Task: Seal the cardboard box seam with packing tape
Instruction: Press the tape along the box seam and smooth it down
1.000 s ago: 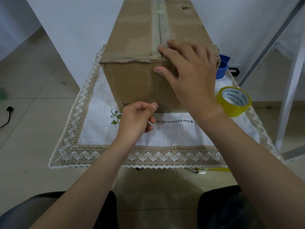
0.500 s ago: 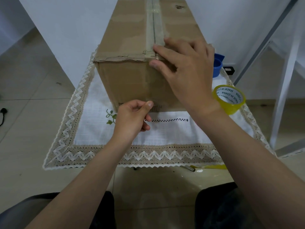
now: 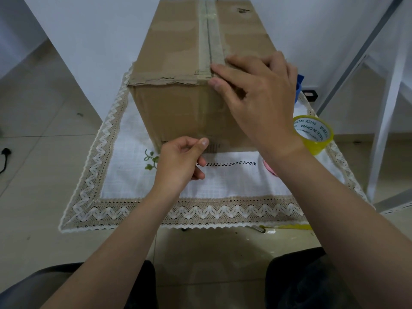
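Observation:
A brown cardboard box (image 3: 174, 108) stands on the cloth-covered table, its top seam (image 3: 209, 41) covered lengthwise by a strip of tape. My right hand (image 3: 260, 94) lies flat on the near top edge, fingertips pressing the tape at the seam and thumb against the front face. A faint glossy strip of clear tape runs down the front face. My left hand (image 3: 180, 161) pinches its lower end between thumb and fingers near the box's bottom edge. The yellow tape roll (image 3: 316, 139) sits on the table to the right, partly behind my right wrist.
A white tablecloth (image 3: 223, 181) with a lace border covers the table. A blue object (image 3: 298, 85) peeks out behind my right hand. A white metal frame (image 3: 388, 108) stands at the right. A yellow-handled tool (image 3: 285, 227) lies below the table's near edge.
My view has shifted slightly. Both hands keep their places, the right on the box's top edge and the left pinching low at the front.

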Demonstrator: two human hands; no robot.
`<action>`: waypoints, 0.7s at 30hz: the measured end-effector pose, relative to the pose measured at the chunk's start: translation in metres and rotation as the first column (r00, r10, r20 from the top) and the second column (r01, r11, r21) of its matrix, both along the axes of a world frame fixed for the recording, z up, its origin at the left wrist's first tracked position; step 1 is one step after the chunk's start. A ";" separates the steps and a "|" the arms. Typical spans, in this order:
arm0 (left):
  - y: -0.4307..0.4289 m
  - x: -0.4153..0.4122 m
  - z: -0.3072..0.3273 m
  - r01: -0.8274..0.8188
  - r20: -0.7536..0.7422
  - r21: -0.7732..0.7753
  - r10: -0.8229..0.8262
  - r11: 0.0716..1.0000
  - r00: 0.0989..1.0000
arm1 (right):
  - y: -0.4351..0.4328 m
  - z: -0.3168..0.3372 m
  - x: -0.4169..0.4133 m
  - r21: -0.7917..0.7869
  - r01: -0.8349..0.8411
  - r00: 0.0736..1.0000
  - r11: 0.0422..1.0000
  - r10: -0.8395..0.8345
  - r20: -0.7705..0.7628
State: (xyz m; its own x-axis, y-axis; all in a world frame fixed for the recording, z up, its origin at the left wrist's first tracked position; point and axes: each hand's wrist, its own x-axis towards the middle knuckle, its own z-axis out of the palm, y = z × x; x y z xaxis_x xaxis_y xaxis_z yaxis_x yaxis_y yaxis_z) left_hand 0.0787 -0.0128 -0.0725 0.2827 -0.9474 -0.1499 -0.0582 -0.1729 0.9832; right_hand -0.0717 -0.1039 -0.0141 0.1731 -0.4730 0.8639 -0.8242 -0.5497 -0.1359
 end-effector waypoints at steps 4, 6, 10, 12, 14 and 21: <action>0.001 0.000 0.000 0.001 -0.002 0.001 -0.001 1.000 1.000 | 0.000 0.001 -0.002 0.069 -0.030 0.999 0.997 0.032 -0.026; 0.001 0.000 0.000 0.002 -0.002 0.000 -0.002 1.000 1.000 | 0.001 -0.002 -0.007 0.092 -0.037 0.997 0.995 0.043 -0.069; 0.001 0.000 0.001 -0.001 -0.004 -0.001 0.001 1.000 1.000 | 0.005 -0.009 -0.015 0.122 0.041 0.971 0.992 -0.011 -0.240; 0.001 -0.001 0.001 -0.001 -0.003 0.002 0.001 1.000 1.000 | 0.005 -0.010 -0.017 0.131 0.045 0.967 0.990 -0.010 -0.254; 0.001 -0.001 0.002 0.000 -0.003 0.005 0.000 1.000 1.000 | 0.005 -0.007 -0.017 0.138 0.033 0.972 0.990 0.001 -0.237; 0.000 -0.002 0.002 0.007 -0.003 0.013 -0.007 1.000 1.000 | 0.005 0.007 -0.014 0.151 0.007 0.999 0.988 0.000 -0.051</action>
